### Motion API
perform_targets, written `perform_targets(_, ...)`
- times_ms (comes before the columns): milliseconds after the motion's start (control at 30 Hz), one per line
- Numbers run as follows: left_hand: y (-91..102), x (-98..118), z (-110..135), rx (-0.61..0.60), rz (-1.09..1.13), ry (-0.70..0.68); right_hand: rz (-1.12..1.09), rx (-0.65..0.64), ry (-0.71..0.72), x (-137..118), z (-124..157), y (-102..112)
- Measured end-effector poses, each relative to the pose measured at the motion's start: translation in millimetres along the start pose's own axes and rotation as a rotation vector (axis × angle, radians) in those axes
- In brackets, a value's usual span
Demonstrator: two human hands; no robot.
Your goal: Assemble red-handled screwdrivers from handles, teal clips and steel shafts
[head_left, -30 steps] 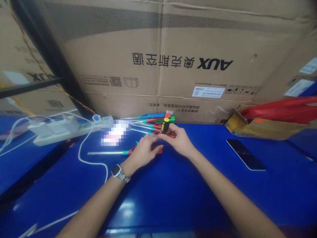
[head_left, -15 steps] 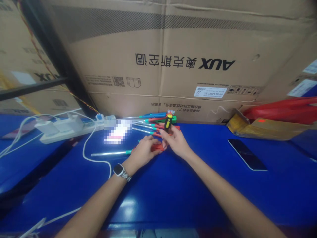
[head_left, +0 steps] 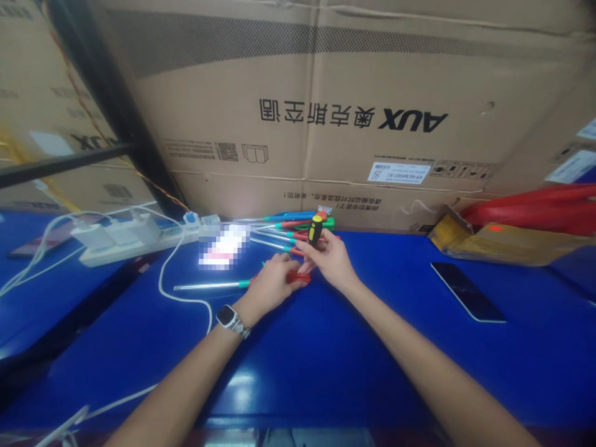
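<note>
My left hand (head_left: 274, 282), with a watch at its wrist, is closed around the red handle of a long-nosed lighter (head_left: 218, 286). The lighter lies across the blue table, its metal tube pointing left. In my right hand (head_left: 333, 259) is a screwdriver (head_left: 316, 228) with a black and yellow handle, held upright. Its tip is hidden behind my fingers, close to the lighter's red handle. Just beyond my hands lies a pile of similar lighters (head_left: 291, 234) with red, green and blue handles.
A white power strip (head_left: 139, 242) with plugs and cables lies at the left. One cable (head_left: 184, 298) loops near the lighter's tube. A dark phone (head_left: 467, 292) and a taped carton (head_left: 500, 243) holding red material are at the right. A large cardboard box (head_left: 344, 74) stands behind.
The view has shifted slightly. My right hand and the screwdriver have shifted a little left relative to the lighter; both hands keep their holds.
</note>
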State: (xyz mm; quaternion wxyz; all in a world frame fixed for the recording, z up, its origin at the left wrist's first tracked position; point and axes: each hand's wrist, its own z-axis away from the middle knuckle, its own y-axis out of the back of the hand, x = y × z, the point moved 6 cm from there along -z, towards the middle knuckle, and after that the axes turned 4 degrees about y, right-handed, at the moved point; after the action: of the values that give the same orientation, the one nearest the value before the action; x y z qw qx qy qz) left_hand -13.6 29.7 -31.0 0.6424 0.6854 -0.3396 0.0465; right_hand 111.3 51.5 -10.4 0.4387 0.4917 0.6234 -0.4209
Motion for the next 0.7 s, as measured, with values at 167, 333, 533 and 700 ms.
perform_targets(167,-1.5,-2,-1,0.001,0.009,0.014,-0.040,-0.180,-0.066,-4,5,8)
perform_targets(333,-0.1,0,0,-0.012,0.007,0.036,0.015,0.002,-0.002,-3,1,12)
perform_targets(533,1.5,1,0,-0.024,-0.027,0.029,0.007,0.091,0.028,6,3,3)
perform_targets(700,0.5,-1,0,-0.021,-0.008,0.028,-0.092,-0.100,-0.068,4,9,6)
